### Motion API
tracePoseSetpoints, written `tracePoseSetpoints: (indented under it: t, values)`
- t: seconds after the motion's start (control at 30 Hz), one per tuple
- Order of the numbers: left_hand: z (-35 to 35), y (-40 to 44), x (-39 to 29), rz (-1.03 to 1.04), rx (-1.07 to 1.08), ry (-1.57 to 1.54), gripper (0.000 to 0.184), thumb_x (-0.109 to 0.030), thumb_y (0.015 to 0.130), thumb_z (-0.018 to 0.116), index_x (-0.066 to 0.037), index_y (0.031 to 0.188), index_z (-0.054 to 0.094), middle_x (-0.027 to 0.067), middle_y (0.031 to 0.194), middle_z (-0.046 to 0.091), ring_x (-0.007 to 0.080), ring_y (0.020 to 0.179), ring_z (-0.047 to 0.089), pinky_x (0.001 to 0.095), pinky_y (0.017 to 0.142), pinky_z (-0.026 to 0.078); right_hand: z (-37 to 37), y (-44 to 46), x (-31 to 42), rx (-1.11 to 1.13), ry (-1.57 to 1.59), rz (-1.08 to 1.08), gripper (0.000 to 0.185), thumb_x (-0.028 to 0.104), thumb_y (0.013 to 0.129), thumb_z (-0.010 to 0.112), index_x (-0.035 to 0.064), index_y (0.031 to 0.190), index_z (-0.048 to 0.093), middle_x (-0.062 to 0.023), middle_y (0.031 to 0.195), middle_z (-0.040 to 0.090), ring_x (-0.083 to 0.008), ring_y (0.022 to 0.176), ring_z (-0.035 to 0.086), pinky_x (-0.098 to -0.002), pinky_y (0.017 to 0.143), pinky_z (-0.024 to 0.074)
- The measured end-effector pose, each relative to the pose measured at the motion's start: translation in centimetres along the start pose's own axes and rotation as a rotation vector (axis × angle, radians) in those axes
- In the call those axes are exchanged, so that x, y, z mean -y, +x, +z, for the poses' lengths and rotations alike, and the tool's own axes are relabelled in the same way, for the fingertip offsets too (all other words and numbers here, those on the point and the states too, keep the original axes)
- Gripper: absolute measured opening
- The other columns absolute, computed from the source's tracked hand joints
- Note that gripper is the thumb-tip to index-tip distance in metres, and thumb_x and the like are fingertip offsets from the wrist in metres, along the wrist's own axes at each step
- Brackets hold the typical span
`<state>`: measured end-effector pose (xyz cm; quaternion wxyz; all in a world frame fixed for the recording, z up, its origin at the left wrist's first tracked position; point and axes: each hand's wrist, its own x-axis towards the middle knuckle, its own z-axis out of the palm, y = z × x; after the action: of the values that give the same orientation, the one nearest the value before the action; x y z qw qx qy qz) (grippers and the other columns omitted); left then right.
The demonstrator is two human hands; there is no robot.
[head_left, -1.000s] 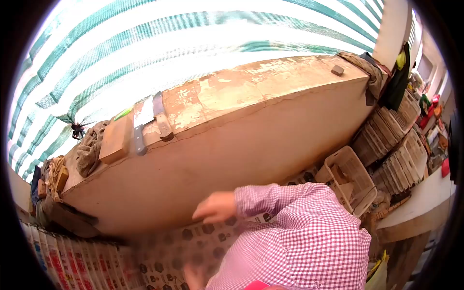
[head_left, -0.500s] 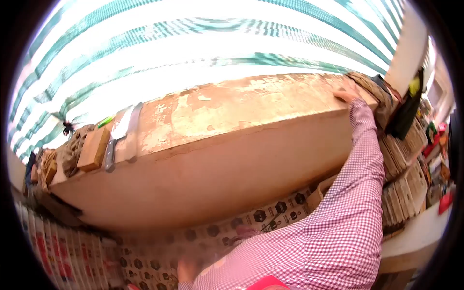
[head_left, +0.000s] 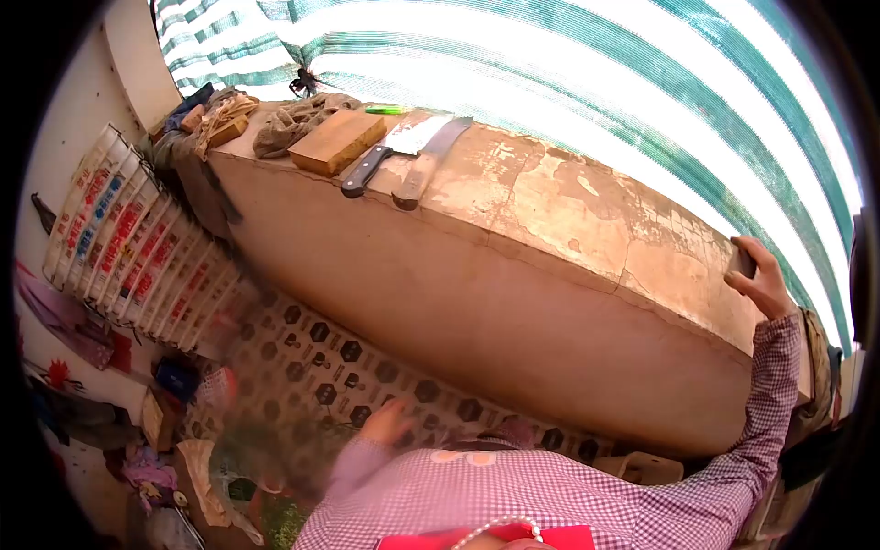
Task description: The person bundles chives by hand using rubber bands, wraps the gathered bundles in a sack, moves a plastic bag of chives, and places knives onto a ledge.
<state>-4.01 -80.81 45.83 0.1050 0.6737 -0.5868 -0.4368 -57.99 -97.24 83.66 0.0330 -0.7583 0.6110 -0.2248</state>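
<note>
At the right end of a worn plastered ledge, my right hand is closed around a small dark block, thumb on one side and fingers on the other. My left hand hangs low in front of my body, above the patterned floor, its fingers smeared by motion. Toward the ledge's left lie a black-handled knife with a broad blade and a wooden-handled knife, side by side. Beside them sits a tan rectangular block.
A bright green item and a crumpled brown cloth lie behind the tan block. Striped green-and-white netting rises along the ledge's far edge. A printed slatted rack stands at left; folded cloths lie far right.
My view has swung left, bringing the rack and knives further in. My right hand now shows a dark block in its grip. The left hand has risen a little.
</note>
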Motion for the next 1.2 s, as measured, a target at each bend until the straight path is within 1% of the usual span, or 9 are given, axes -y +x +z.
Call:
tracePoseSetpoints:
  t: [0.13,0.3,0.5,0.6,0.67,0.7,0.77,0.9,1.2]
  values:
    - [-0.4,-1.1,0.3,0.048,-0.075,0.059,0.062,-0.039,0.093,0.057,-0.007,0.143,0.038,0.0178,0.146,0.039,0.0345,0.132,0.041,0.0418,0.106,0.039,5.5,7.6,12.8,0.13,0.113,-0.482,0.067,0.031,0.07,0.075,0.0008,0.126,0.055,-0.0153,0.118,0.058,-0.0254,0.103,0.059,-0.0362,0.087,0.0508]
    - [2.3,-4.4,8.8,-0.114,-0.155,-0.256,0.063,-0.034,0.093,0.059,-0.01,0.146,0.035,0.0154,0.149,0.036,0.0326,0.132,0.042,0.0445,0.106,0.039,14.4,14.9,24.5,0.31,0.128,-0.57,0.079,0.033,0.072,0.075,0.0036,0.138,0.043,-0.0191,0.13,0.052,-0.0295,0.119,0.052,-0.037,0.097,0.0469]
    - [12.7,-13.9,26.3,-0.922,-0.204,-0.593,0.058,-0.034,0.095,0.055,-0.011,0.145,0.037,0.0089,0.145,0.044,0.0316,0.132,0.043,0.0432,0.105,0.04,21.1,19.0,28.6,0.394,0.192,-0.512,0.1,0.032,0.071,0.079,0.0049,0.149,0.023,-0.0206,0.143,0.039,-0.0331,0.13,0.041,-0.0393,0.108,0.0363]
    - [21.4,-22.5,31.0,-1.111,-0.359,-0.854,0.054,-0.035,0.096,0.052,-0.012,0.144,0.04,0.008,0.148,0.04,0.0301,0.131,0.043,0.0428,0.105,0.04,21.5,27.5,22.0,0.205,0.109,-0.653,0.089,0.033,0.079,0.077,0.0098,0.149,0.027,-0.0192,0.15,0.029,-0.0245,0.142,0.021,-0.0409,0.113,0.0268]
    - [23.9,-26.5,30.4,-1.207,-0.343,-0.985,0.053,-0.035,0.097,0.051,-0.012,0.144,0.04,0.0081,0.148,0.041,0.0297,0.131,0.044,0.0427,0.105,0.04,17.2,28.0,24.4,0.028,0.114,-0.703,0.08,0.049,0.085,0.063,0.0127,0.149,0.031,-0.012,0.154,0.026,-0.0274,0.142,0.025,-0.0457,0.115,0.0226]
    - [24.8,-28.0,29.8,-1.229,-0.351,-1.047,0.053,-0.035,0.097,0.051,-0.012,0.143,0.041,0.0082,0.148,0.041,0.0296,0.131,0.044,0.0426,0.105,0.04,13.5,23.1,31.1,0.115,0.087,-1.471,0.057,0.031,0.095,0.054,0.0127,0.146,0.035,-0.0108,0.153,0.029,-0.0274,0.14,0.03,-0.0442,0.113,0.0277]
    - [25.9,-29.7,29.3,-1.263,-0.389,-1.151,0.053,-0.035,0.097,0.05,-0.012,0.143,0.041,0.0082,0.147,0.041,0.0292,0.13,0.044,0.0425,0.105,0.04,13.4,12.6,42.6,-0.017,0.452,-0.905,0.056,0.023,0.092,0.062,-0.0011,0.139,0.042,-0.0145,0.138,0.048,-0.0313,0.117,0.053,-0.0438,0.095,0.0431]
    - [24.5,-28.8,30.1,-1.223,-0.497,-1.272,0.052,-0.035,0.098,0.049,-0.013,0.143,0.041,0.0084,0.146,0.042,0.0285,0.13,0.045,0.0422,0.105,0.04,17.5,7.7,50.8,0.077,0.18,-1.367,0.051,0.027,0.096,0.052,0.0107,0.143,0.04,-0.0112,0.152,0.033,-0.0294,0.135,0.038,-0.0437,0.109,0.0346]
    - [21.5,-23.2,31.8,-0.955,-0.801,-1.605,0.052,-0.038,0.099,0.046,-0.014,0.144,0.039,0.0083,0.146,0.042,0.027,0.131,0.043,0.0426,0.105,0.04,34.2,-7.1,65.7,0.799,0.331,-1.629,0.046,0.013,0.083,0.063,0.0003,0.126,0.055,-0.019,0.132,0.052,-0.0296,0.112,0.058,-0.0385,0.089,0.0473]
